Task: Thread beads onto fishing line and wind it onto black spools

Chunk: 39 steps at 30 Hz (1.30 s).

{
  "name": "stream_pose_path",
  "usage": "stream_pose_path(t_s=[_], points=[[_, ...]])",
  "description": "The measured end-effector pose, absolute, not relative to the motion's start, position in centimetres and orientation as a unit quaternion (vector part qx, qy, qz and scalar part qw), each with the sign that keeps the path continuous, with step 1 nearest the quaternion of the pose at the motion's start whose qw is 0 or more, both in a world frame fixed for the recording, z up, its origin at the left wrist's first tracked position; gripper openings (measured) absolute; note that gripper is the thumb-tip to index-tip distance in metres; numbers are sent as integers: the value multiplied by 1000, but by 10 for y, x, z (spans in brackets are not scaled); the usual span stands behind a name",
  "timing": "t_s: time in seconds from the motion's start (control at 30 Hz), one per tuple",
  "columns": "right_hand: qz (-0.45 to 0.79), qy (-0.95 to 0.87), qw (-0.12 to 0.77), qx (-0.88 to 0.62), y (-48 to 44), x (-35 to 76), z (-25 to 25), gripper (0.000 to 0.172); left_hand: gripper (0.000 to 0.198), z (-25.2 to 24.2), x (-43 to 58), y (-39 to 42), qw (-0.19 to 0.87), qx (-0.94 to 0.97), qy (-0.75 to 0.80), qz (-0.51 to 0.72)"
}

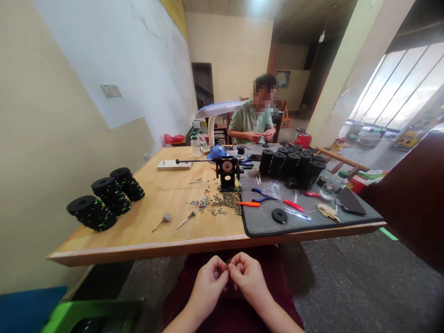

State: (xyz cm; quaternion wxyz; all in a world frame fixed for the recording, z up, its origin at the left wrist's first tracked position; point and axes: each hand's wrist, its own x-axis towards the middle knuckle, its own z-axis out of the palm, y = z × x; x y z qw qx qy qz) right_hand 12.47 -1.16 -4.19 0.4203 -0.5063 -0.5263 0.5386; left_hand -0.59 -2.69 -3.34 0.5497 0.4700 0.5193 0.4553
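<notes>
The brush [186,220] lies slanted on the table [138,236], its grey tip to the far right. Nearer, the left hand [211,278] and right hand [249,276] are together over the dark red lap [227,315], fingers pinched, tips touching. What they may hold is too tiny to see, so its direction cannot be told. The left arm [185,317] slants in from the near left, the right arm [279,317] from the near right.
</notes>
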Motion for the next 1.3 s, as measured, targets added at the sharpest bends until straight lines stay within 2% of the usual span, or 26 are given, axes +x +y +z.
stream_pose_path(t_s=[0.2,0.33,0.57,0.77,1.07,1.3], points=[[620,-441,408,-504,-8,125,-38,33,30,-27,-8,-25,698,318,451,457],[646,-418,395,-502,-7,127,-41,33,24,-26,-9,-26,729,299,431,440],[661,-420,376,-496,-7,132,-43,38,25,-33,-10,-21,718,286,438,459],[696,-423,346,-466,-15,132,-27,35,27,-31,-10,-21,714,285,443,461],[719,-437,318,-438,-17,132,-28,34,24,-29,-11,-21,612,402,495,469],[608,-464,404,-502,-7,137,-33,35,23,-22,-9,-23,636,390,481,461]])
